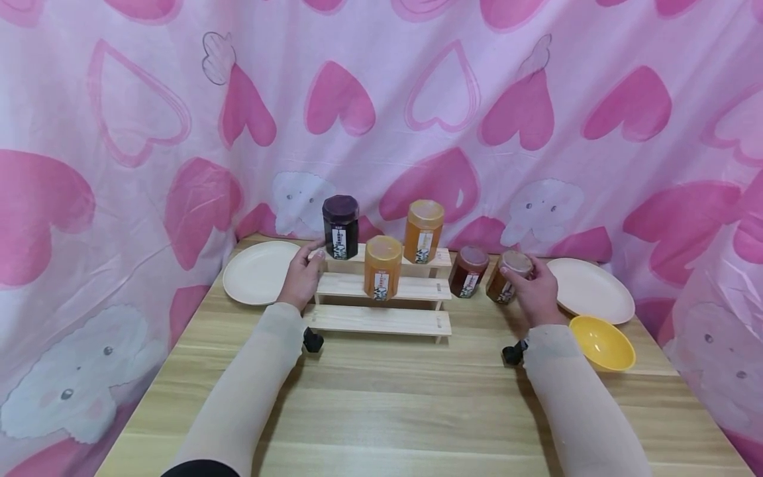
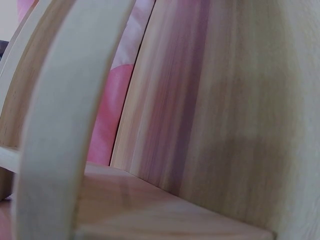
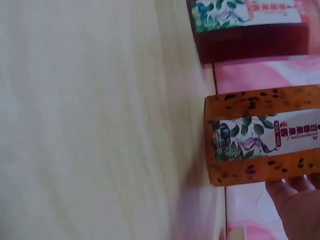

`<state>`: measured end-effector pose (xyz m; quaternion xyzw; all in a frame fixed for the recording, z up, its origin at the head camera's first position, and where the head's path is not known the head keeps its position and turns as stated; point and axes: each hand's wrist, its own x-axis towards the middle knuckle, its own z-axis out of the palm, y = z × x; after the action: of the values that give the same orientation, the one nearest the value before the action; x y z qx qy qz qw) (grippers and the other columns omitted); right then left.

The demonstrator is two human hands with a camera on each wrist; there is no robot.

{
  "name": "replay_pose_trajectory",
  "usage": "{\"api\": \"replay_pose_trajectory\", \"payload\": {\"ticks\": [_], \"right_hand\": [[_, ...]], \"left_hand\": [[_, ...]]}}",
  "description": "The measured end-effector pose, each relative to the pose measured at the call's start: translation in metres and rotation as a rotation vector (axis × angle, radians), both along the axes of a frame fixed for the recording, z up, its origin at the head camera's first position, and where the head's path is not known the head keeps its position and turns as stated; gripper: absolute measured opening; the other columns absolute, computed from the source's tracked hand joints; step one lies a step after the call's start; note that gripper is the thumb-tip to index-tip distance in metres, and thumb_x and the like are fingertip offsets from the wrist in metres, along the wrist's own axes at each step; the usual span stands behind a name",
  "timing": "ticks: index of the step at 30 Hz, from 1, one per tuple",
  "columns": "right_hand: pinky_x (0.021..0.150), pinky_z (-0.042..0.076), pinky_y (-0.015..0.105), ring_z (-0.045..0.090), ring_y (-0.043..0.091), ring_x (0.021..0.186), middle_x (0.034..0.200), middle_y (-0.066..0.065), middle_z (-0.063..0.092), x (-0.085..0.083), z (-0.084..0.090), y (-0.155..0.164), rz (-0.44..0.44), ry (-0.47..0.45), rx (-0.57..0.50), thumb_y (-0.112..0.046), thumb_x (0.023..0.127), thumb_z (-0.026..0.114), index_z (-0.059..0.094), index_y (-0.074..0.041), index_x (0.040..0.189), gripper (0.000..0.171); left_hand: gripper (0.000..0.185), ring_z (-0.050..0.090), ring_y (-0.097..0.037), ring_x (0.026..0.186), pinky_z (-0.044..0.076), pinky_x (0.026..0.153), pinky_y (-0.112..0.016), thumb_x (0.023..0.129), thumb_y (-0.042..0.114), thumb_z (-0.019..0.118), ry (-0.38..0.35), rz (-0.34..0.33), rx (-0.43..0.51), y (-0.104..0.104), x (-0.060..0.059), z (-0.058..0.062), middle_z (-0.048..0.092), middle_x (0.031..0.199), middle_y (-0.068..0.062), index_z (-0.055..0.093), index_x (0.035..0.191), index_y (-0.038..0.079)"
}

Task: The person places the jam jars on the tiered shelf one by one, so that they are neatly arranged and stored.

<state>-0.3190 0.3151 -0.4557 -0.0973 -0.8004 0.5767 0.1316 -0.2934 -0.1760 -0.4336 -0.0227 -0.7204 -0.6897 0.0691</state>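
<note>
My right hand (image 1: 538, 291) grips an amber jam jar (image 1: 501, 281), thumb in front and fingers behind. In the right wrist view, dark seeds show in this jar (image 3: 260, 137); whether its base touches the table is unclear. A dark red jar (image 1: 469, 273) stands just left of it. My left hand (image 1: 303, 277) holds the left end of a three-tier wooden stand (image 1: 381, 320), thumb and index finger at the upper tier. Upon that tier are a near-black jar (image 1: 341, 228) and a yellow-orange jar (image 1: 424, 232). Another yellow-orange jar (image 1: 383, 268) occupies the middle tier.
A pale plate (image 1: 253, 275) lies left of the stand. To the right are a second pale plate (image 1: 596, 288) and a yellow bowl (image 1: 605, 341) close to my right forearm. A pink heart-print curtain (image 1: 381, 165) hangs behind the wooden table (image 1: 393, 411).
</note>
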Motion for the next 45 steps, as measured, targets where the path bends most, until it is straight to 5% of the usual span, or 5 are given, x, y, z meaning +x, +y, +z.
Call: {"api": "replay_pose_trajectory", "payload": {"ticks": [7, 23, 27, 33, 45], "right_hand": [[0.120, 0.041, 0.043, 0.049, 0.026, 0.143, 0.159, 0.013, 0.050, 0.022, 0.017, -0.008, -0.005, -0.020, -0.015, -0.032, 0.095, 0.082, 0.047, -0.016, 0.159, 0.075], [0.121, 0.039, 0.050, 0.050, 0.020, 0.139, 0.155, 0.009, 0.052, 0.087, 0.080, -0.061, 0.153, -0.078, -0.080, -0.038, 0.093, 0.083, 0.046, -0.022, 0.160, 0.078], [0.117, 0.045, 0.038, 0.052, 0.018, 0.136, 0.151, 0.007, 0.055, 0.101, 0.090, -0.079, 0.202, -0.051, -0.087, -0.034, 0.093, 0.084, 0.050, -0.020, 0.157, 0.075], [0.097, 0.052, 0.017, 0.060, 0.015, 0.125, 0.142, 0.008, 0.061, 0.117, 0.094, -0.108, 0.273, 0.020, -0.082, -0.024, 0.092, 0.086, 0.053, -0.013, 0.154, 0.071], [0.096, 0.056, 0.024, 0.063, 0.023, 0.121, 0.137, 0.011, 0.064, 0.132, 0.085, -0.161, 0.396, 0.054, -0.130, -0.011, 0.087, 0.088, 0.058, -0.010, 0.147, 0.067]], "left_hand": [[0.041, 0.043, -0.007, 0.060, 0.040, 0.061, -0.022, 0.113, 0.018, 0.049, -0.022, 0.014, -0.024, 0.001, 0.000, 0.001, 0.045, 0.069, 0.005, 0.053, 0.153, 0.008], [0.039, 0.040, -0.006, 0.057, 0.038, 0.058, -0.023, 0.113, 0.028, 0.050, 0.025, 0.055, -0.037, -0.005, -0.024, -0.032, 0.041, 0.063, 0.009, 0.056, 0.150, 0.016], [0.039, 0.040, -0.005, 0.058, 0.039, 0.059, -0.022, 0.113, 0.028, 0.050, 0.022, 0.053, -0.041, -0.004, -0.023, -0.031, 0.043, 0.066, 0.009, 0.055, 0.150, 0.015], [0.040, 0.041, -0.006, 0.060, 0.039, 0.061, -0.023, 0.113, 0.029, 0.050, 0.017, 0.056, -0.062, -0.003, -0.021, -0.028, 0.043, 0.067, 0.008, 0.054, 0.151, 0.015], [0.040, 0.042, -0.006, 0.062, 0.039, 0.062, -0.023, 0.114, 0.030, 0.049, 0.011, 0.060, -0.064, -0.004, -0.020, -0.030, 0.044, 0.069, 0.008, 0.055, 0.151, 0.016]]}}
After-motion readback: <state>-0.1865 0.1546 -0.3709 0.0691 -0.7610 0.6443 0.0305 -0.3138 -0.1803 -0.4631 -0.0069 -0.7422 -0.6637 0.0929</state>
